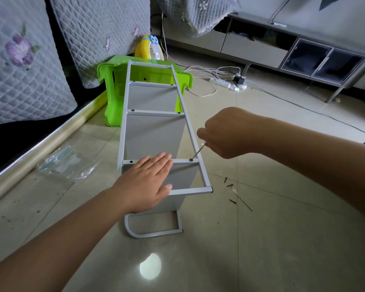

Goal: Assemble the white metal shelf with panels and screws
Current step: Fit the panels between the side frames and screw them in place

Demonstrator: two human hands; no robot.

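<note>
Your left hand (144, 182) lies flat, fingers straight, on the white metal shelf (156, 131); right hand (223, 135) pinches a screwdriver (197, 152) on a screw (191, 159).

White shelf frame (156, 111) with pale grey panels (152, 135) and dark screws (191, 159) — set before a bright green stool (112, 98). Yellow fan (149, 48), white grille; grey quilted covers (19, 66) carry purple flowers — floor tiles (261, 239) beige.

Right hand (221, 135) hides the tool (197, 152) handle; left hand (148, 182) covers pt of shelf (154, 131) crossbar
</note>
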